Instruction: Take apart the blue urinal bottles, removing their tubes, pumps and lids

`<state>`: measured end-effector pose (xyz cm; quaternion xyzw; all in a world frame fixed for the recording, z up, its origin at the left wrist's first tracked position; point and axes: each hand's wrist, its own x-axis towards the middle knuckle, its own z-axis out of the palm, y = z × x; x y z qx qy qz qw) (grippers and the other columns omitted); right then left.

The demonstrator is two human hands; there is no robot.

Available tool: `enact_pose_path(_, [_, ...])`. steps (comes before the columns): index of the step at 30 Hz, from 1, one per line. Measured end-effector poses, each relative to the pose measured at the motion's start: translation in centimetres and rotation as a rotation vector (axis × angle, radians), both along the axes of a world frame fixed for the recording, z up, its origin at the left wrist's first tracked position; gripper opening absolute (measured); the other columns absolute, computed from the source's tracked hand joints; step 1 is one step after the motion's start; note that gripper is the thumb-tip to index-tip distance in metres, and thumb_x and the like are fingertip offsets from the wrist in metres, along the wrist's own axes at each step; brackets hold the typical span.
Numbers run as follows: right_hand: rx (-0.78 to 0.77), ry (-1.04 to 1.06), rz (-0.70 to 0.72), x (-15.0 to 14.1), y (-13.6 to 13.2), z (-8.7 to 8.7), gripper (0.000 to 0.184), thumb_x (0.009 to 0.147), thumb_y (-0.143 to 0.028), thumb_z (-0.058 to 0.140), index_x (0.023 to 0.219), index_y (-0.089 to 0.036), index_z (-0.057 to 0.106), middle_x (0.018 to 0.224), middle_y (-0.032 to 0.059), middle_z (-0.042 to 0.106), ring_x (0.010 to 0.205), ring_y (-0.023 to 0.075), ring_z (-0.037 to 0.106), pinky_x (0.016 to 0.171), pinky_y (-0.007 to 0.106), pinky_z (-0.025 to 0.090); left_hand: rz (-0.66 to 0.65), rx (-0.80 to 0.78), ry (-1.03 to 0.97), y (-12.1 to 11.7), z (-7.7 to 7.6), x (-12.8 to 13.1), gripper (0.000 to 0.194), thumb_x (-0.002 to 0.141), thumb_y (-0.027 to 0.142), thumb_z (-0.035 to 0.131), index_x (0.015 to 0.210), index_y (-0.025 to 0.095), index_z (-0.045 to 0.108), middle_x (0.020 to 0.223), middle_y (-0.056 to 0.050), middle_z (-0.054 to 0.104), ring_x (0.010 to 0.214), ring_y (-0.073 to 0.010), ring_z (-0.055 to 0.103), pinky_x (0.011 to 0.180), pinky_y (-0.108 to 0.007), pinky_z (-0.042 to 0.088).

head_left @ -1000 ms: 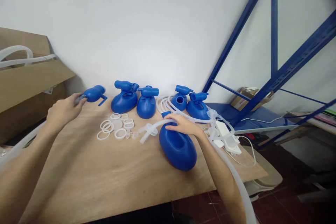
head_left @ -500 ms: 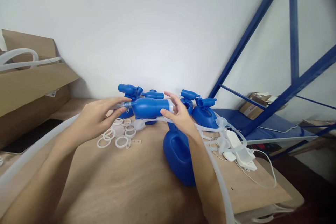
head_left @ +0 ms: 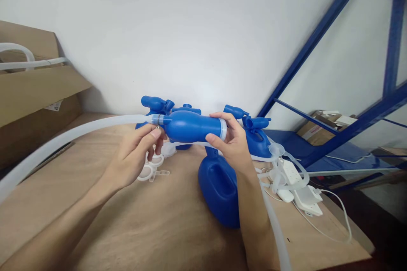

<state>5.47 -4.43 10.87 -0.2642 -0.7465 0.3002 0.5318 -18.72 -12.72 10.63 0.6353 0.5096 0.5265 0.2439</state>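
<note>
I hold a blue bulb-shaped pump [head_left: 190, 127] level above the table, between both hands. My left hand [head_left: 140, 152] pinches its narrow left end, where a translucent white hose [head_left: 70, 135] joins it and sweeps off to the lower left. My right hand [head_left: 230, 142] is wrapped round its wide right end with the pale collar. Under my right wrist a blue basin-shaped part [head_left: 219, 186] lies on the wooden table [head_left: 152, 228].
Several more blue parts [head_left: 254, 137] stand along the wall behind. White rings [head_left: 152, 169] lie under my left hand. A white power strip [head_left: 300, 190] with tubing sits at the right. Cardboard boxes [head_left: 32, 93] stand at the left, a blue metal rack [head_left: 333, 72] at the right.
My left hand brought the blue pump from the far left of the table to the middle and lifted it. My right hand left the basin-shaped part and took the pump's wide end.
</note>
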Motion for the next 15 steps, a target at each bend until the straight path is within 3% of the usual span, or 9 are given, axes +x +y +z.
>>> enact_pose_path(4, [0.157,-0.031,-0.033,0.1,-0.3,0.0,0.051,0.087,-0.061,0.083,0.126,-0.032,0.069,0.132,0.0068,0.067,0.128,0.0306,0.063,0.102,0.048,0.061,-0.078,-0.089,-0.357,0.5,-0.3,0.3,0.039,0.097,0.036,0.050,0.063,0.025,0.036,0.061,0.003,0.036,0.050,-0.0121,0.035,0.045,-0.027,0.034])
enact_pose_path(7, [0.263,-0.051,-0.070,0.2,-0.2,-0.1,0.046,0.088,-0.057,0.083,0.126,-0.034,0.070,0.134,0.0072,0.066,0.133,0.0317,0.060,0.108,0.053,0.059,-0.070,-0.179,-0.509,0.6,-0.2,0.7,0.039,0.092,0.035,0.054,0.063,0.025,0.030,0.061,0.005,0.024,0.049,-0.0095,0.022,0.041,-0.023,0.025])
enact_pose_path(11, [0.313,-0.052,-0.068,0.2,0.1,-0.4,0.042,0.090,-0.050,0.084,0.127,-0.036,0.071,0.135,0.0071,0.066,0.133,0.0312,0.060,0.110,0.054,0.058,-0.023,-0.216,-0.597,0.3,0.2,1.1,0.035,0.086,0.030,0.054,0.063,0.024,0.029,0.060,0.006,0.021,0.048,-0.0083,0.017,0.038,-0.020,0.021])
enact_pose_path(15, [0.383,-0.039,-0.085,-0.3,-0.1,-0.7,0.042,0.089,-0.039,0.087,0.127,-0.036,0.071,0.136,0.0071,0.066,0.131,0.0313,0.062,0.109,0.055,0.058,0.050,-0.223,-0.699,0.7,0.2,1.6,0.035,0.091,0.030,0.049,0.062,0.025,0.029,0.058,0.007,0.021,0.045,-0.0084,0.018,0.035,-0.018,0.020])
